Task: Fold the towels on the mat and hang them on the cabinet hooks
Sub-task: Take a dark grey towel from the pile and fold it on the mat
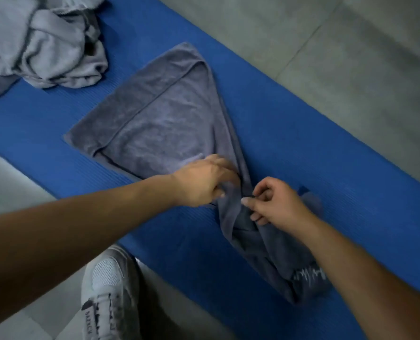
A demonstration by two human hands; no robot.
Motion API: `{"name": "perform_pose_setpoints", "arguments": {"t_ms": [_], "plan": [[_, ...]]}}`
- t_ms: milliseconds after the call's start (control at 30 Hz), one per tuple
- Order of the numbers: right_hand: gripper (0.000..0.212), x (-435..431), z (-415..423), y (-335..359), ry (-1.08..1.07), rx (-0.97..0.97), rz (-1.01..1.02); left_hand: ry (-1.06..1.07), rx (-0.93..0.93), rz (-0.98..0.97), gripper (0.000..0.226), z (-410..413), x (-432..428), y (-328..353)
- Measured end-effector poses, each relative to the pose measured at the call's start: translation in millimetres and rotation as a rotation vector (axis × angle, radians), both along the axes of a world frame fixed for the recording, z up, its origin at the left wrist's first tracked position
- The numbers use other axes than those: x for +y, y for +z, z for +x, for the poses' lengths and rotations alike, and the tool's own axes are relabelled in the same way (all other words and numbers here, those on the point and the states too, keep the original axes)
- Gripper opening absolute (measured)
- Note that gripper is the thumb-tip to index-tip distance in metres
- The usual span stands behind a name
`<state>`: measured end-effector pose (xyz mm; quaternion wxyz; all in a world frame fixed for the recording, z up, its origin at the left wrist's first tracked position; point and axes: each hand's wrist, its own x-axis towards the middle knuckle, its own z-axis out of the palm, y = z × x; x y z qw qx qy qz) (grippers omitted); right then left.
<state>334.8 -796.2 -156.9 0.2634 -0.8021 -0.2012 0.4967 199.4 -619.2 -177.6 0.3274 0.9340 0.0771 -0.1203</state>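
A dark grey-blue towel (164,119) lies partly folded on the blue mat (302,153); its far part is flat, its near part is bunched into a narrow twisted strip running toward the lower right. My left hand (204,182) grips the towel where the flat part narrows. My right hand (275,202) is just to the right of it, fingers curled and pinching the bunched cloth. A heap of light grey towels (44,42) sits crumpled at the mat's far left corner.
Grey tiled floor (339,45) surrounds the mat on both sides. My white sneaker (106,290) stands on the floor at the mat's near edge. No cabinet or hooks are in view.
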Motion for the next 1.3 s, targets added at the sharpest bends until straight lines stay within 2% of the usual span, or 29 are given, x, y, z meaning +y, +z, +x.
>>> {"name": "perform_pose_setpoints", "arguments": {"t_ms": [67,100,167,233,333,433,567,667,733,833,900,967,1000,1067,1133,1167,1233,1300], "plan": [[0.026,-7.7,-11.4,-3.5,-0.015,0.046,0.021,-0.156,-0.045,0.112,0.050,7.5,-5.1,-7.6],[0.025,-12.1,-14.9,-5.8,-0.011,0.066,0.024,-0.201,-0.056,0.091,0.051,11.6,-6.8,-9.4],[0.027,-20.5,-17.4,-9.8,-0.007,0.068,0.026,-0.251,-0.092,0.027,0.040,20.6,-8.3,-7.2],[0.032,-27.5,-17.3,-13.4,-0.037,0.064,0.034,-0.273,-0.144,0.054,0.024,29.3,-8.4,-5.5],[0.028,-31.5,-19.1,-14.7,-0.092,0.073,0.125,-0.216,-0.158,0.020,0.014,41.2,-5.3,-2.1],[0.007,-34.2,-12.2,-12.0,-0.091,0.082,0.327,-0.137,-0.166,-0.024,0.008,56.0,-4.8,10.5],[0.025,-41.9,22.0,7.1,-0.076,0.265,0.412,-0.097,-0.195,-0.007,0.004,70.6,-3.0,40.6],[0.026,-56.1,58.3,26.3,0.079,0.416,0.315,0.042,-0.169,-0.024,0.006,84.1,7.1,57.7],[0.041,-69.8,84.7,34.7,0.268,0.329,0.178,0.076,-0.119,0.023,0.005,95.5,10.5,65.5],[0.067,-100.0,120.1,45.0,0.467,0.022,0.015,0.100,-0.009,0.145,0.004,112.7,12.9,68.3],[0.062,-125.3,136.7,53.5,0.379,-0.061,0.066,0.078,0.091,0.234,0.009,127.9,4.8,68.5],[0.050,-148.6,145.1,61.8,0.193,-0.070,0.180,-0.036,0.174,0.263,0.029,145.7,-20.8,71.2],[0.045,-158.2,146.2,64.9,0.126,-0.100,0.225,-0.113,0.185,0.209,0.039,153.8,-42.6,73.8],[0.039,-171.8,143.6,72.8,0.058,-0.199,0.303,-0.181,0.186,-0.097,0.056,168.8,-89.6,79.6],[0.036,-181.8,139.9,82.5,0.028,-0.271,0.366,-0.093,0.220,-0.456,0.052,184.0,-126.7,77.8],[0.035,-187.6,139.3,87.7,0.003,-0.272,0.386,-0.054,0.207,-0.542,0.041,190.9,-138.0,74.1],[0.035,-201.6,144.1,95.2,0.006,-0.248,0.377,-0.012,0.131,-0.535,0.018,201.4,-148.2,74.6],[0.034,-217.2,152.3,95.8,0.162,-0.270,0.216,0.053,0.081,-0.508,0.008,206.7,-148.0,79.5]]}}
